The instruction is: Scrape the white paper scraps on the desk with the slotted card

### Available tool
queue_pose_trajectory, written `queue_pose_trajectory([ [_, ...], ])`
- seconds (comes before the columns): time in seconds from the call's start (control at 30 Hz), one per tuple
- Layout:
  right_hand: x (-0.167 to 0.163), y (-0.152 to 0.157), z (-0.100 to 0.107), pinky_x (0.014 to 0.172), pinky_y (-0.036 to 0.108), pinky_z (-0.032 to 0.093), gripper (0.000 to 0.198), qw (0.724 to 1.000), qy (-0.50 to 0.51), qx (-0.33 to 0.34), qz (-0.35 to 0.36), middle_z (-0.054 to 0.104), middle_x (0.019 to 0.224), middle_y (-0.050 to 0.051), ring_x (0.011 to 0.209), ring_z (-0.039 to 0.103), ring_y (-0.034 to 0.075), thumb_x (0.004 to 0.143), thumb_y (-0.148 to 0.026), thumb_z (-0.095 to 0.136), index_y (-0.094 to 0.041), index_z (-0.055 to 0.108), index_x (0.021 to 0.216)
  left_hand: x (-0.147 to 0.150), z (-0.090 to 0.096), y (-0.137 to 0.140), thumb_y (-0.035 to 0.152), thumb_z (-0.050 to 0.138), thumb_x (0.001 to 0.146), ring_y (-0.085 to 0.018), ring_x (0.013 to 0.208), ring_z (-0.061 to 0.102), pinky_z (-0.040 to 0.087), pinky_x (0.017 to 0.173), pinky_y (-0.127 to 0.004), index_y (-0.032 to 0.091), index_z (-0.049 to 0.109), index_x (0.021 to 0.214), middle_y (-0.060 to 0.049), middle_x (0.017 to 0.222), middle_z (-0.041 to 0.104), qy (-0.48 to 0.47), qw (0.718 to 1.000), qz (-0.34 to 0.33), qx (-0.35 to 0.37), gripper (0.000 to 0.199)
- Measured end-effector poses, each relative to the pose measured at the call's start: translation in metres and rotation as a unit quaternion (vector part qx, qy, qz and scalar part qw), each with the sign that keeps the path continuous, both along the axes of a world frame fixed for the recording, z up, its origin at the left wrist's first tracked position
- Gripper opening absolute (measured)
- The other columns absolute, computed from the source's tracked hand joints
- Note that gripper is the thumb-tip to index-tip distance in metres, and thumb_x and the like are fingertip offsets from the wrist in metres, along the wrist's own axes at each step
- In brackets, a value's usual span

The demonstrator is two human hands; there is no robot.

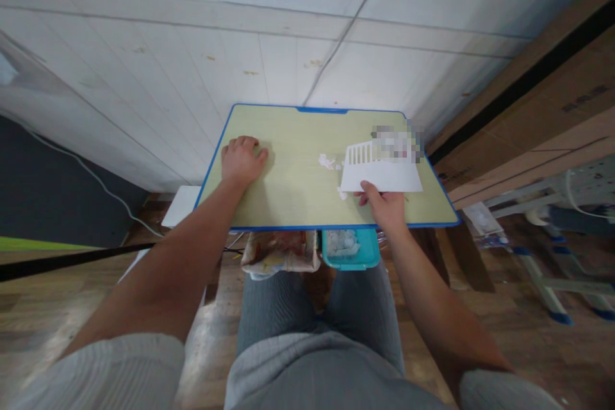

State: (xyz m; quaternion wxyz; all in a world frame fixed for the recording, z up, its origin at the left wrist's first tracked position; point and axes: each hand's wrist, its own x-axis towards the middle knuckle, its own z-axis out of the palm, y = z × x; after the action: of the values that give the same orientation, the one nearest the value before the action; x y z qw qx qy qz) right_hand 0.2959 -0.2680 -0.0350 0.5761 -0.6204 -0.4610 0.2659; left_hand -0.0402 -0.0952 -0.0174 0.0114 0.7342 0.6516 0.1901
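A white sheet of paper with a row of narrow slots cut along its far edge is pinched in my right hand. My thumb lies on top of the sheet's near edge, with fingers beneath. Small white paper scraps lie left of the sheet on the pale yellow tabletop. My left hand rests palm down on the table's left side, fingers loosely bent and apart, holding nothing. Behind the sheet at the right, a pixelated patch hides whatever is there.
Below the table's blue front edge hang or stand a lined basket and a teal bin with white pieces inside. A white wall stands behind. Cardboard boxes line the right, near a metal-legged frame.
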Motion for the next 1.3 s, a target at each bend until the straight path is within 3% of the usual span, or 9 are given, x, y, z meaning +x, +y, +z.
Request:
queue_pose_trajectory([
  [0.17, 0.005, -0.016, 0.001, 0.057, 0.036, 0.057, 0.03, 1.0, 0.011, -0.019, -0.016, 0.07, 0.057, 0.002, 0.053, 0.065, 0.022, 0.086, -0.051, 0.078, -0.028, 0.066, 0.069, 0.001, 0.004, -0.001, 0.045, 0.054, 0.11, -0.046, 0.153, 0.062, 0.048, 0.131, -0.06, 0.016, 0.078, 0.142, -0.025, 0.158, 0.074, -0.003, 1.0, -0.001, -0.009, 0.049],
  [0.43, 0.015, -0.049, -0.006, 0.06, 0.042, 0.064, 0.029, 0.998, 0.032, -0.041, -0.02, 0.066, 0.055, 0.001, 0.056, 0.068, 0.026, 0.083, -0.05, 0.084, -0.032, 0.064, 0.071, 0.001, 0.005, -0.001, 0.045, 0.052, 0.11, -0.047, 0.155, 0.061, 0.047, 0.132, -0.062, 0.016, 0.078, 0.144, -0.026, 0.159, 0.074, -0.013, 1.0, -0.003, -0.008, 0.052],
  [0.73, 0.018, -0.047, 0.003, 0.045, 0.036, 0.052, 0.024, 0.994, 0.106, -0.026, -0.031, 0.071, 0.061, -0.001, 0.049, 0.063, 0.022, 0.071, -0.044, 0.083, -0.029, 0.067, 0.081, 0.002, 0.005, -0.001, 0.045, 0.05, 0.11, -0.048, 0.154, 0.061, 0.047, 0.131, -0.062, 0.014, 0.078, 0.144, -0.027, 0.16, 0.073, -0.011, 1.0, -0.004, -0.014, 0.054],
  [0.9, 0.018, -0.047, 0.002, 0.054, 0.04, 0.057, 0.024, 0.996, 0.083, -0.03, -0.015, 0.071, 0.062, 0.0, 0.051, 0.059, 0.021, 0.076, -0.048, 0.082, -0.03, 0.067, 0.079, 0.001, 0.005, -0.001, 0.045, 0.05, 0.11, -0.048, 0.153, 0.062, 0.049, 0.13, -0.062, 0.015, 0.078, 0.144, -0.027, 0.159, 0.074, -0.006, 1.0, -0.006, -0.01, 0.054],
  [1.07, 0.019, -0.052, -0.003, 0.06, 0.042, 0.062, 0.027, 0.997, 0.05, -0.056, 0.0, 0.072, 0.061, 0.003, 0.054, 0.066, 0.024, 0.078, -0.049, 0.085, -0.03, 0.067, 0.07, 0.001, 0.005, -0.001, 0.045, 0.049, 0.11, -0.047, 0.154, 0.061, 0.047, 0.131, -0.062, 0.014, 0.078, 0.145, -0.027, 0.16, 0.073, -0.01, 1.0, -0.008, -0.012, 0.055],
  [1.3, 0.026, -0.052, 0.008, 0.053, 0.041, 0.059, 0.024, 0.996, 0.086, -0.024, -0.004, 0.071, 0.06, 0.0, 0.053, 0.062, 0.024, 0.074, -0.048, 0.086, -0.031, 0.069, 0.078, 0.001, 0.005, -0.001, 0.045, 0.049, 0.109, -0.048, 0.153, 0.062, 0.047, 0.131, -0.062, 0.014, 0.078, 0.144, -0.027, 0.159, 0.073, -0.011, 1.0, -0.01, -0.013, 0.055],
])
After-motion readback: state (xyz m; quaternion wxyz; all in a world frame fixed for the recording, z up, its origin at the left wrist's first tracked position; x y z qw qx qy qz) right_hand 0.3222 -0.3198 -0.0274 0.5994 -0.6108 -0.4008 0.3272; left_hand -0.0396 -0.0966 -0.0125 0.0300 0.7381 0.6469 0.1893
